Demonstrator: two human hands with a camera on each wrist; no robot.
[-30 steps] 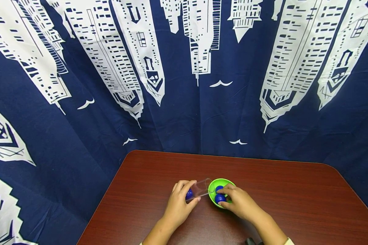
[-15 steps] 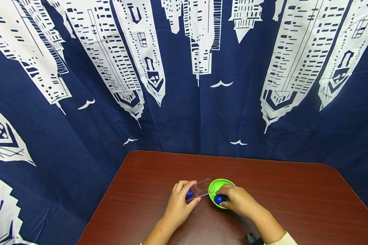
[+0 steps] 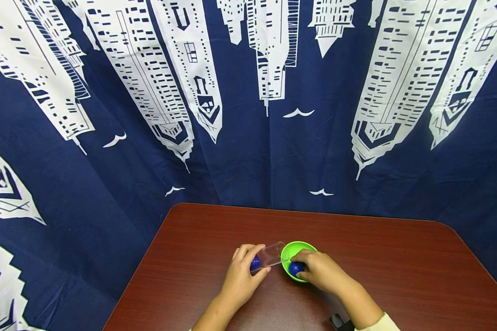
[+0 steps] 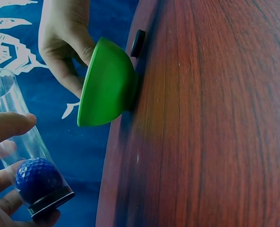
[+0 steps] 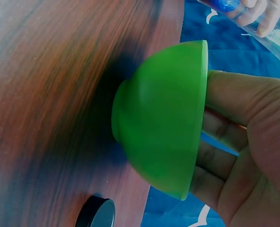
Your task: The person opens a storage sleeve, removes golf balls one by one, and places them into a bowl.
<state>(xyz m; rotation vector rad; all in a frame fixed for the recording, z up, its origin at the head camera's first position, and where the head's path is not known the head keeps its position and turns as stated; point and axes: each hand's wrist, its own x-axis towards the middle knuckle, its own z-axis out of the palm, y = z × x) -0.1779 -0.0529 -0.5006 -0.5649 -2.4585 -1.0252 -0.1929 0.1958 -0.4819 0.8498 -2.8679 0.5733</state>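
My left hand [image 3: 241, 279] grips a clear tube [image 3: 273, 253], tilted with its mouth beside the bowl's rim. A blue golf ball [image 4: 38, 179] sits inside the tube at its black base [image 4: 51, 201]. The green bowl [image 3: 291, 248] stands upright on the table. Reaching into it, my right hand [image 3: 325, 274] has thumb and fingers around a blue golf ball [image 3: 296, 269]. From the right wrist view, the bowl's wall [image 5: 158, 118] hides the fingertips and the ball. Any other ball in the bowl is hidden behind the hand.
A round black cap [image 5: 98, 213] lies on the brown table [image 3: 215, 225] near the bowl. Some black object [image 3: 340, 322] shows beside my right sleeve. Behind the table hangs a dark blue cloth [image 3: 240, 170] printed with white buildings.
My right fingers have moved deeper into the bowl and closed in around the near golf ball; the second ball there has gone out of sight. My left hand and the tube stay put.
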